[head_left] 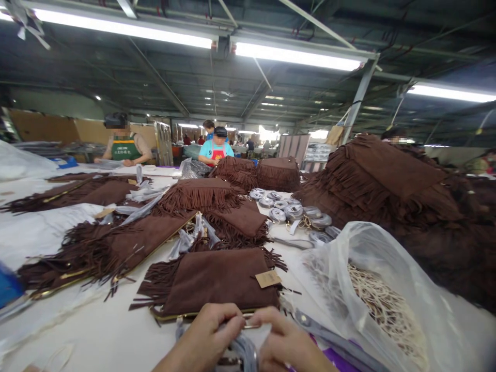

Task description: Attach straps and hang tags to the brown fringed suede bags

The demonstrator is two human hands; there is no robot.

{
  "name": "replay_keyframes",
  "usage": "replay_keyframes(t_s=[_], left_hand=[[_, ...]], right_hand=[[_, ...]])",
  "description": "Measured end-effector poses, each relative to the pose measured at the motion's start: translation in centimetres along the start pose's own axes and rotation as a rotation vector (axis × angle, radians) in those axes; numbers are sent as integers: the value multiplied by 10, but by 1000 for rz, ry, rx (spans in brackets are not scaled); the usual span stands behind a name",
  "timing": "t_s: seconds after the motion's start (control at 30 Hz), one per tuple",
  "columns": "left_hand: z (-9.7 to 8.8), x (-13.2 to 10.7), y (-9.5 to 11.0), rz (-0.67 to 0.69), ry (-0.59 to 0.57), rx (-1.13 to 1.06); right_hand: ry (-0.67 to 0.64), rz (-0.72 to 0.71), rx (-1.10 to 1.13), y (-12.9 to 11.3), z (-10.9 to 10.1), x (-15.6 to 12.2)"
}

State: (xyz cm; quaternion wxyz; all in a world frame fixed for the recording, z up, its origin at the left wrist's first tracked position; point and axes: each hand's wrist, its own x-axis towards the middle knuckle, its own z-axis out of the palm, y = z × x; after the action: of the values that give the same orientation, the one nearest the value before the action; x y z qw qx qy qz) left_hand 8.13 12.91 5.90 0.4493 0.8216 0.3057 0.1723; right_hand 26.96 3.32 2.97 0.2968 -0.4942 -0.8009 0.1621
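My left hand [207, 336] and my right hand [289, 342] meet at the bottom edge, fingers pinched together on a grey wrapped strap [244, 351] and a small metal ring at the near edge of a brown suede fringed bag [217, 279]. The bag lies flat on the white table [104, 330], with a tan paper tag [268, 279] on its right side and a gold zipper edge facing me.
More brown fringed bags [116, 248] lie left and behind, and a large heap [387, 181] rises at right. A clear plastic bag of cream cords [383, 305] sits near right. Wrapped strap rolls [294, 212] lie mid-table. Other people work at the far end.
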Motion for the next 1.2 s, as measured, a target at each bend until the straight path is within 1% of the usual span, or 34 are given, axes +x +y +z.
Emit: replay_keyframes(t_s=[0.03,0.07,0.1,0.13,0.2,0.23,0.33,0.43,0.53,0.6,0.7,0.77,0.87,0.97,1.1,1.2], left_hand=[[-1,0,2,30,16,29],[-1,-1,3,51,23,55],[-1,-1,4,66,28,76],[0,-2,5,76,26,89],[1,-4,6,82,22,94],[1,-5,6,81,17,97],[2,-6,9,67,-3,93],[0,-3,9,41,-11,21],[-1,0,3,29,14,-72],[-2,2,-3,104,36,-172],[-2,2,-5,258,107,-323],[-2,1,-3,316,120,-346],[1,1,-1,359,141,-318],[5,2,-7,361,247,-273],[6,3,-20,353,364,-209],[3,1,-21,362,402,-118]], right_hand=[[76,26,17,-5,-13,3],[108,51,35,-10,-23,7],[111,68,52,-14,-29,10],[87,74,65,-16,-31,12],[35,65,65,-16,-27,17],[38,59,50,-15,-23,18],[130,47,11,-10,-17,21],[164,4,8,-11,-26,23],[170,-1,-18,-18,-39,26],[172,-4,-16,-22,-45,28],[179,7,22,-27,-48,34],[192,46,74,-29,-49,38],[183,109,174,-31,-50,45],[175,188,330,-32,-49,51],[187,380,634,-31,-47,55],[189,447,765,-29,-44,57]])
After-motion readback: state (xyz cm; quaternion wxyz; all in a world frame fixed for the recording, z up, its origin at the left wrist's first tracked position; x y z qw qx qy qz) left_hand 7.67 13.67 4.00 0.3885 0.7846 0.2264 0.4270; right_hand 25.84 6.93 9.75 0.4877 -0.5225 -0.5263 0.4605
